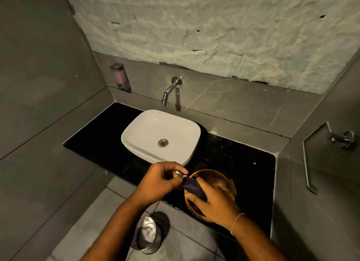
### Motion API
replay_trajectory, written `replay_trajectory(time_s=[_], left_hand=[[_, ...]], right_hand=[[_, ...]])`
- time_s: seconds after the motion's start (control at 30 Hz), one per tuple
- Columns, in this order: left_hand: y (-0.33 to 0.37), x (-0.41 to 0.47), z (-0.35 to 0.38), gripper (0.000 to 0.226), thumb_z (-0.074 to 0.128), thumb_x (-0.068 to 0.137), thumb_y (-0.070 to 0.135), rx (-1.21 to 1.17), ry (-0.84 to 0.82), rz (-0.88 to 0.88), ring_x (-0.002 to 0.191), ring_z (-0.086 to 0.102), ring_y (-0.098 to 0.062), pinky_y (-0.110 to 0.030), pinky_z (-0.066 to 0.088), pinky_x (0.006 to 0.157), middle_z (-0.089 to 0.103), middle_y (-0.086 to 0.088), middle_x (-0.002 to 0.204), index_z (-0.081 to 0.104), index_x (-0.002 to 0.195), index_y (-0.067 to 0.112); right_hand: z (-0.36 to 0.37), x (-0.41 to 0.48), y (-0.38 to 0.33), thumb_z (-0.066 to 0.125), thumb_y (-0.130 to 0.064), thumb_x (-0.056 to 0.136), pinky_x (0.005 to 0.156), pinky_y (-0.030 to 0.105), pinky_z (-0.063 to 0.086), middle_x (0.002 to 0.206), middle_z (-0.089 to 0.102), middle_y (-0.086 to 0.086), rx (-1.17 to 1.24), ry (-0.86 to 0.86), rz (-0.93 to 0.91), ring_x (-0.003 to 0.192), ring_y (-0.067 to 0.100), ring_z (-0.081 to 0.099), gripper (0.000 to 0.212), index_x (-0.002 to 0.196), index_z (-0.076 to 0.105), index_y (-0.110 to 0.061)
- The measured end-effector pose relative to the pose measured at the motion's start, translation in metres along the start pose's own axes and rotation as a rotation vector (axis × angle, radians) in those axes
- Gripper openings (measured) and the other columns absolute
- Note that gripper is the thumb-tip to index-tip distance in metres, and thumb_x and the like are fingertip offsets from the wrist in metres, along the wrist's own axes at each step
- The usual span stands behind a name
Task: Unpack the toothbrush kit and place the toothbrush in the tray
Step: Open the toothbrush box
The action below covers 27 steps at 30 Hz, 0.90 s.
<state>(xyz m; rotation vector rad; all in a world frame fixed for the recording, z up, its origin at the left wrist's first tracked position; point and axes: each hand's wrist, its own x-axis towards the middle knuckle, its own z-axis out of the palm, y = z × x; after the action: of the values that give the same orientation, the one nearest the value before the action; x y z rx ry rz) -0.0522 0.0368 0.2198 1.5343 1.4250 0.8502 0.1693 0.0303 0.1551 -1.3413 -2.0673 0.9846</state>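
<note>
A dark blue toothbrush kit box (192,187) is held over the near edge of the black counter. My right hand (215,203) grips the box's lower end, above a round wicker tray (216,178). My left hand (158,179) pinches something pale and white (180,174) at the box's open upper end; it is too small and hidden to tell what it is. The tray's inside is mostly covered by my right hand and the box.
A white basin (136,136) sits on the black counter (243,163) under a wall tap (168,94). A soap dispenser (120,77) hangs on the left wall, a towel ring (311,163) on the right. A metal bin (148,235) stands on the floor below.
</note>
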Motion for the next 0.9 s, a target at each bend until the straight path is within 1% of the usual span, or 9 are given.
replay_trajectory(time_s=[0.1, 0.2, 0.27, 0.37, 0.47, 0.53, 0.63, 0.77, 0.9], left_hand=[[-0.001, -0.002, -0.001, 0.013, 0.073, 0.099, 0.014, -0.212, -0.002, 0.003, 0.081, 0.079, -0.02, -0.029, 0.067, 0.073, 0.082, -0.019, 0.088, 0.086, 0.101, 0.016], [0.0, -0.004, -0.001, 0.013, 0.072, 0.106, 0.01, -0.356, -0.017, -0.058, 0.079, 0.081, -0.018, -0.032, 0.07, 0.072, 0.082, -0.003, 0.087, 0.084, 0.106, 0.016], [0.0, -0.002, -0.001, 0.02, 0.07, 0.107, 0.005, -0.457, 0.029, -0.115, 0.077, 0.083, -0.02, -0.032, 0.07, 0.07, 0.082, -0.012, 0.086, 0.085, 0.11, 0.017], [0.002, 0.002, 0.001, 0.025, 0.067, 0.108, 0.0, -0.528, 0.05, -0.111, 0.08, 0.086, -0.025, -0.031, 0.069, 0.069, 0.083, -0.025, 0.088, 0.086, 0.109, 0.017], [0.002, 0.007, 0.006, 0.03, 0.06, 0.108, -0.01, -0.409, 0.029, 0.031, 0.076, 0.083, -0.017, -0.026, 0.067, 0.071, 0.085, -0.009, 0.086, 0.085, 0.098, 0.003], [0.005, 0.009, 0.007, 0.031, 0.062, 0.106, -0.01, -0.265, 0.062, 0.097, 0.086, 0.084, -0.013, -0.027, 0.067, 0.079, 0.088, -0.003, 0.098, 0.088, 0.099, 0.006], [0.009, 0.011, 0.006, 0.027, 0.07, 0.1, 0.013, -0.067, 0.118, 0.174, 0.114, 0.081, -0.013, -0.039, 0.066, 0.099, 0.085, 0.009, 0.119, 0.089, 0.109, 0.03], [0.017, 0.002, 0.0, 0.039, 0.071, 0.095, 0.054, 0.278, 0.063, 0.197, 0.125, 0.07, 0.008, -0.028, 0.061, 0.105, 0.065, 0.037, 0.141, 0.069, 0.132, 0.066], [0.028, -0.001, -0.007, 0.017, 0.079, 0.094, 0.052, 0.248, 0.18, 0.224, 0.115, 0.076, 0.002, -0.031, 0.064, 0.096, 0.078, 0.029, 0.121, 0.083, 0.11, 0.048]], right_hand=[[0.0, 0.007, -0.002, 0.056, -0.079, 0.089, 0.069, 0.031, 0.063, 0.099, 0.068, -0.019, 0.027, 0.028, 0.008, 0.089, -0.001, 0.07, 0.046, 0.109, 0.058, -0.038], [-0.005, 0.013, -0.01, 0.056, -0.079, 0.088, 0.069, 0.013, 0.058, 0.083, 0.064, -0.023, -0.11, 0.137, -0.019, 0.09, -0.01, 0.065, 0.04, 0.094, 0.055, -0.039], [-0.009, 0.017, -0.017, 0.056, -0.078, 0.085, 0.056, 0.012, 0.054, 0.079, 0.061, -0.027, -0.215, 0.232, -0.012, 0.078, -0.01, 0.063, 0.04, 0.092, 0.055, -0.039], [-0.01, 0.023, -0.023, 0.054, -0.071, 0.083, 0.054, 0.009, 0.051, 0.081, 0.062, -0.032, -0.2, 0.285, 0.028, 0.072, -0.012, 0.06, 0.041, 0.108, 0.059, -0.039], [-0.012, 0.026, -0.024, 0.056, -0.069, 0.087, 0.058, 0.016, 0.057, 0.085, 0.07, -0.025, -0.218, 0.267, 0.036, 0.077, -0.005, 0.068, 0.039, 0.109, 0.063, -0.039], [-0.013, 0.029, -0.022, 0.06, -0.066, 0.088, 0.061, 0.017, 0.059, 0.086, 0.072, -0.023, -0.225, 0.248, 0.07, 0.079, -0.004, 0.07, 0.034, 0.108, 0.064, -0.038], [-0.015, 0.032, -0.019, 0.055, -0.067, 0.085, 0.06, 0.01, 0.055, 0.085, 0.073, -0.025, -0.252, 0.256, 0.098, 0.078, -0.005, 0.07, 0.04, 0.115, 0.059, -0.041], [-0.011, 0.035, -0.014, 0.059, -0.06, 0.078, 0.069, 0.02, 0.061, 0.092, 0.073, -0.024, -0.332, 0.249, 0.078, 0.085, 0.002, 0.072, 0.048, 0.124, 0.052, -0.046], [0.001, 0.038, -0.012, 0.063, -0.061, 0.07, 0.059, 0.021, 0.06, 0.074, 0.064, -0.028, -0.321, 0.272, 0.07, 0.066, -0.001, 0.065, 0.051, 0.119, 0.055, -0.047]])
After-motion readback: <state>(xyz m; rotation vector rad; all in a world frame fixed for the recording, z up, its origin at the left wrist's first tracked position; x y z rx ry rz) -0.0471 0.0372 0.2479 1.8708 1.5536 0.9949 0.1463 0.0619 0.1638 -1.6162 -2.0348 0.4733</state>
